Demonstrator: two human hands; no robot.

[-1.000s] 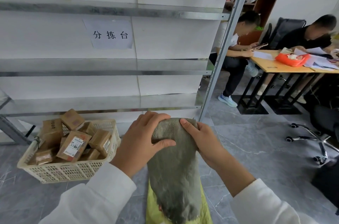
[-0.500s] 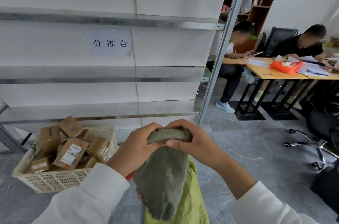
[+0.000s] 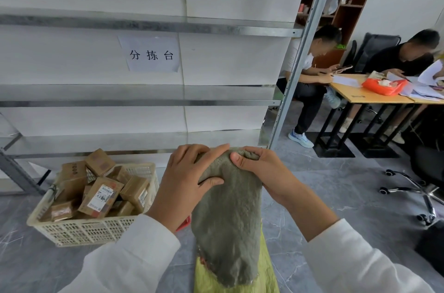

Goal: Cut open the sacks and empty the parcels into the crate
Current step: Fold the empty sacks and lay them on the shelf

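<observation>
By the steel shelving (image 3: 144, 103), the white crate (image 3: 84, 228) on the floor is already heaped with brown parcels (image 3: 101, 194). The grey-green sack (image 3: 228, 220) hangs limp in front of the person and looks emptied. The left hand (image 3: 185, 184) grips its top and the right hand (image 3: 262, 172) pinches the edge. The yellow sack (image 3: 266, 276) underneath is cut off, so I can't tell if it is opened or full. No cutter shows.
</observation>
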